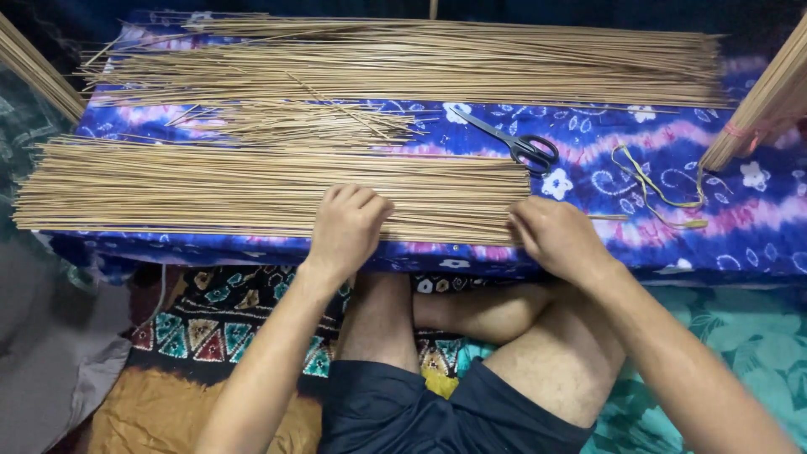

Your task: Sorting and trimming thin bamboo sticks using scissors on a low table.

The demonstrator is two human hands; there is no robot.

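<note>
A wide layer of thin tan sticks point(193, 189) lies lengthwise across a low surface covered in blue and pink patterned cloth point(740, 227). My left hand point(346, 225) rests knuckles-up on the near edge of this layer, fingers curled down onto the sticks. At the layer's right end, my right hand point(556, 237) presses against the stick tips with fingers bent. A second, longer pile of sticks point(437, 63) lies along the far side. Between the two piles sits a smaller loose scatter of sticks point(311, 122).
Black-handled scissors point(521, 145) lie on the cloth right of centre. A yellow string point(660, 189) curls further right. Tied stick bundles lean in at the right edge point(761, 105) and the left edge point(34, 67). My crossed legs sit below on patterned fabric point(210, 324).
</note>
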